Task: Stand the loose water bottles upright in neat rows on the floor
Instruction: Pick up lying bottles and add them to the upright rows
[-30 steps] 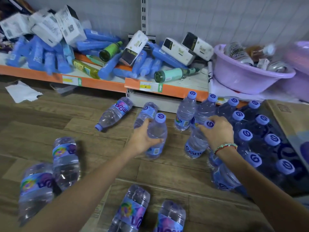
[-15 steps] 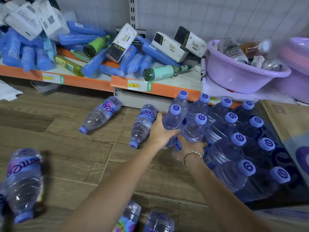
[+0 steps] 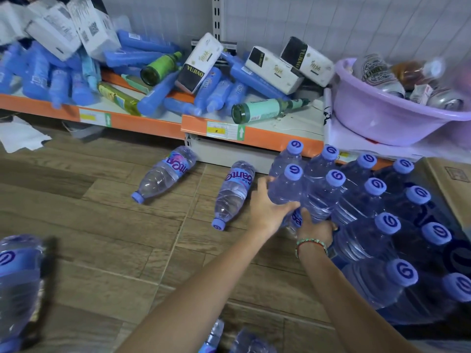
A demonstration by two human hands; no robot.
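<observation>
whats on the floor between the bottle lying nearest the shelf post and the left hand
In the head view, one more lying water bottle, cap toward the camera, sits between that bottle and the left hand.

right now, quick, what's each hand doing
Left hand: grips the upright water bottle at the edge of the rows.
Right hand: holds the base of the next bottle along.

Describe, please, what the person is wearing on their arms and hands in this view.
Both forearms are bare, with no sleeves in view and no gloves. The right hand has a thin beaded bracelet at the wrist, in green, red and pale beads. The left hand shows nothing worn.
</observation>
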